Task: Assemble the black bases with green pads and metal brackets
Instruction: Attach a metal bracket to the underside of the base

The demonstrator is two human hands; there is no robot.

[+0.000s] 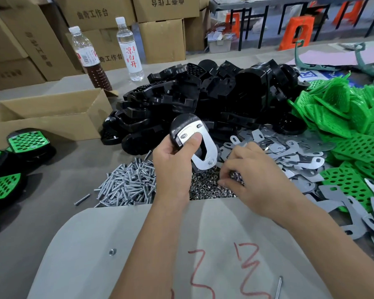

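While your left hand (173, 154) holds one black base (183, 126) with a metal bracket (200, 147) on it, thumb pressing the bracket, your right hand (249, 175) pinches into the nuts (205, 186). Three finished pieces (27, 141) lie far left; big piles of bases (214, 98), green pads (350, 126) and brackets (289, 152) remain.
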